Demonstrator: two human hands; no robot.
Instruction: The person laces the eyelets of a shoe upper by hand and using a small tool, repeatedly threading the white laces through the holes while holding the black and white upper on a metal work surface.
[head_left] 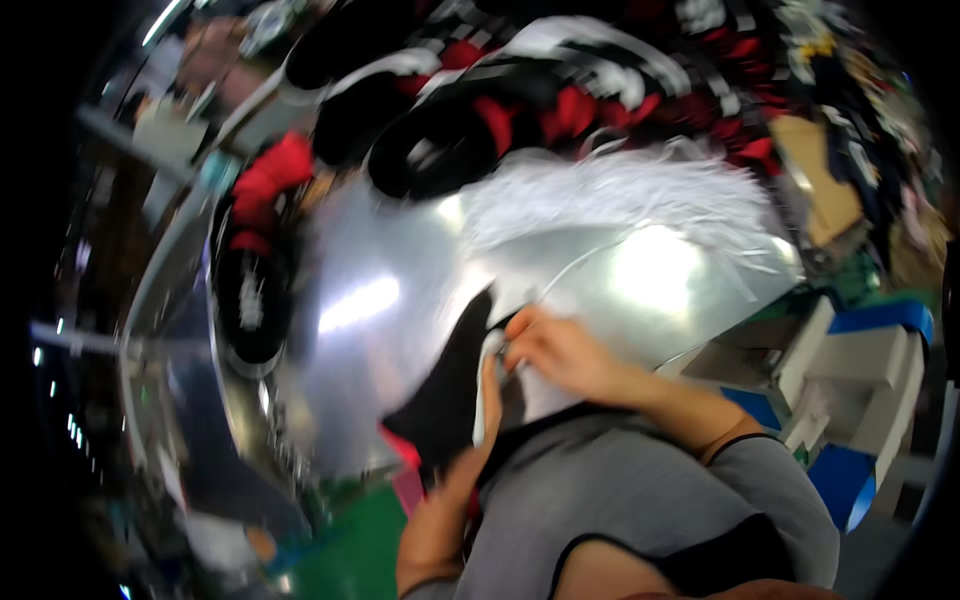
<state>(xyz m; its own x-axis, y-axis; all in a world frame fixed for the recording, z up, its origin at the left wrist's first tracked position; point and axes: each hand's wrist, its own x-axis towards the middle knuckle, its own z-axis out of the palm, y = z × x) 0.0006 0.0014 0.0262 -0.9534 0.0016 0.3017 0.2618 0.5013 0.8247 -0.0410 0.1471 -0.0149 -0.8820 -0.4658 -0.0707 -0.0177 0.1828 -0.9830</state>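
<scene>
A dark, flat-sided shoe [447, 392] with a white edge and a red-pink end stands tilted in front of my body. My left hand [489, 395] is closed round its white-edged side, partly hidden and blurred. On the right, my right hand [560, 352] pinches at the shoe's opening with the fingertips together. A thin white shoelace [590, 255] runs up from those fingers toward a heap of white laces [620, 200] on the shiny metal table [350, 390]. Motion blur hides the exact grip.
Several black, red and white shoes [430, 150] crowd the table's far side. Another black shoe with a red part [255, 290] lies at the left edge. Grey and blue plastic crates [845, 370] stand to the right, near a brown cardboard piece [815, 180]. Green floor [360, 545] shows at lower left.
</scene>
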